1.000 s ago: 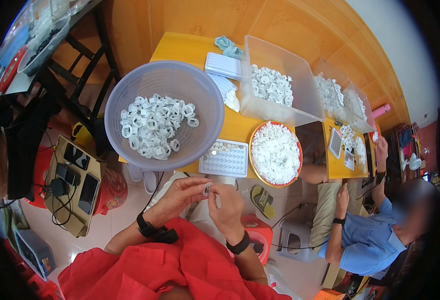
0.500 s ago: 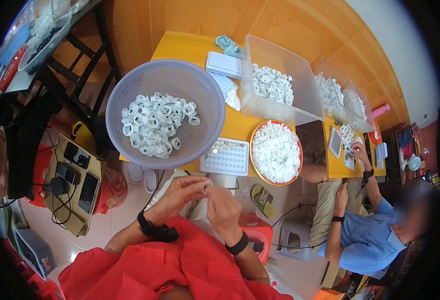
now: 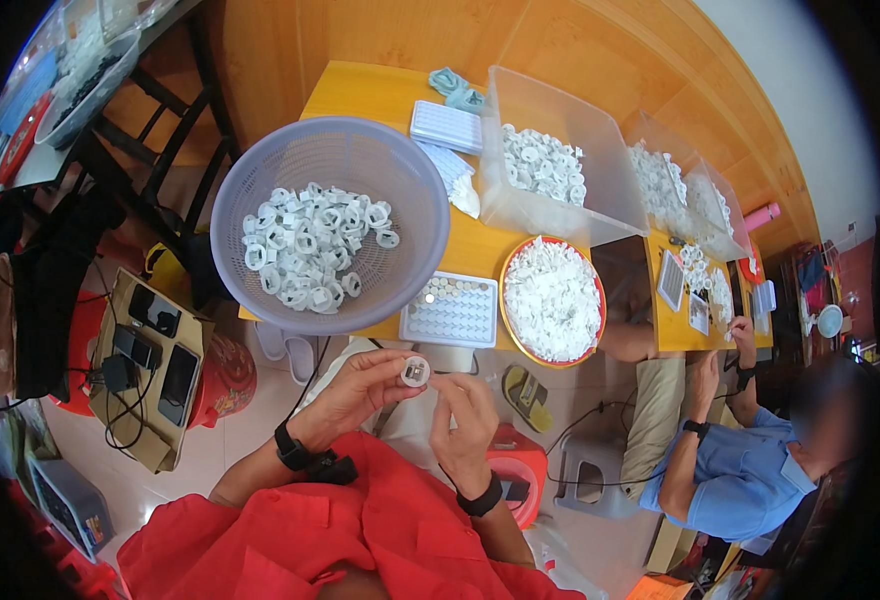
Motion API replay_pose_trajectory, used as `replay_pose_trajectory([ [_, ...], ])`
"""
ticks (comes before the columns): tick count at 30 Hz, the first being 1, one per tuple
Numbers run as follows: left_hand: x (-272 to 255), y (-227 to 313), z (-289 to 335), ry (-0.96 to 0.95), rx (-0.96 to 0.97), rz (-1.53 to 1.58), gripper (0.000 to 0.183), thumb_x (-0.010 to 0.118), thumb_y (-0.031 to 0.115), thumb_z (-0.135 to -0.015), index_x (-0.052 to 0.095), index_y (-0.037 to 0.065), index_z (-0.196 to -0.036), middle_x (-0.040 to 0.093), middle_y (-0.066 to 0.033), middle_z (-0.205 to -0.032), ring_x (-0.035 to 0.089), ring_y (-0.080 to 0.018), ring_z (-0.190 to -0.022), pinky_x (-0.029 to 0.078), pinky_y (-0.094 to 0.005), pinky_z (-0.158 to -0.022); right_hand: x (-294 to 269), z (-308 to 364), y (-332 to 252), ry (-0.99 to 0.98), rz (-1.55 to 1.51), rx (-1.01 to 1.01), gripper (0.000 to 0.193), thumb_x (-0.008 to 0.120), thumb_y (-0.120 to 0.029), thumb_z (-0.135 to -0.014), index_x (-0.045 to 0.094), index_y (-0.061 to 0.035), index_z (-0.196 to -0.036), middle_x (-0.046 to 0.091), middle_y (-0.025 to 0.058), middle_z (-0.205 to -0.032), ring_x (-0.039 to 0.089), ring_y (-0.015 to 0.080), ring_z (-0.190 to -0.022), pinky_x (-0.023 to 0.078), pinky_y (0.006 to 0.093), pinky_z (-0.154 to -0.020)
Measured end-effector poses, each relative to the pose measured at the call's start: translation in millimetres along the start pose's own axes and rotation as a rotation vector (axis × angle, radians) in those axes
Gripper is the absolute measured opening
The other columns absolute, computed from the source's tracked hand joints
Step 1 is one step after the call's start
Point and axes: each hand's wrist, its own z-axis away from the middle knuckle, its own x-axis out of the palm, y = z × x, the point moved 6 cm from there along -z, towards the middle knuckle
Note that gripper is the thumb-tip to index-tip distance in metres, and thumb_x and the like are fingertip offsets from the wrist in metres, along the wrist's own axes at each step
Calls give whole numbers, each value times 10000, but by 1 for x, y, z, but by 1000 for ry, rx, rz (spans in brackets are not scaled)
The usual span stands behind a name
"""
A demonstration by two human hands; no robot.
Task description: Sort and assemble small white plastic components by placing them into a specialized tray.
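Note:
A small round white plastic part point(image 3: 415, 371) with a metallic-looking piece at its centre is pinched between the thumb and fingers of my left hand point(image 3: 365, 390). Beside it, my right hand point(image 3: 465, 422) has its fingers bent and apart, with one fingertip at the part's right edge; whether that tip touches it I cannot tell. Just beyond my hands lies a white tray point(image 3: 460, 325) with rows of small slots, some of its far slots filled with round pieces. Left of the tray, a purple-grey basket point(image 3: 405, 190) holds many white ring-shaped parts point(image 3: 315, 245).
A red-and-yellow rimmed round tray point(image 3: 506, 300) of small white pieces is at the table's right. Behind it stands a clear bin point(image 3: 600, 215) of white parts. Stacked white trays point(image 3: 447, 127) lie near the wall. A co-worker in blue point(image 3: 730, 480) sits to the right.
My right hand has drawn back slightly to the right and its grip has loosened. The round part now faces up in my left hand. The co-worker's hands have moved.

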Motion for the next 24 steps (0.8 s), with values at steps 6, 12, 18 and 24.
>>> replay_pose_trajectory([
  [6,5,1,2,-19,-5,-148,266,528,134,-895,565,-31,-1100,589,-102,-1079,581,-158,-979,505,-300,-861,8,0,-3,-126,51,30,342,529,116,-669,608,-27,-970,539,121,-951,570,287,-758,475,344,-631],
  [12,1,3,5,29,-1,-152,256,532,145,-894,582,-20,-1084,605,-87,-1053,587,-149,-959,505,-290,-847,-6,-29,9,-59,-94,73,188,538,79,-738,616,-12,-883,547,133,-786,569,261,-697,451,310,-600],
  [18,-5,2,3,44,-19,-165,246,535,135,-890,588,-17,-1076,613,-92,-1042,594,-163,-957,506,-294,-843,-5,-73,84,107,143,204,97,573,-9,-787,621,12,-869,540,142,-732,551,269,-643,435,331,-595],
  [24,-14,6,3,50,22,-125,268,511,120,-894,557,-48,-1098,600,-155,-1055,593,-226,-990,523,-300,-829,14,-83,107,143,362,155,68,590,-27,-769,617,9,-820,539,144,-724,536,306,-645,420,373,-588],
])
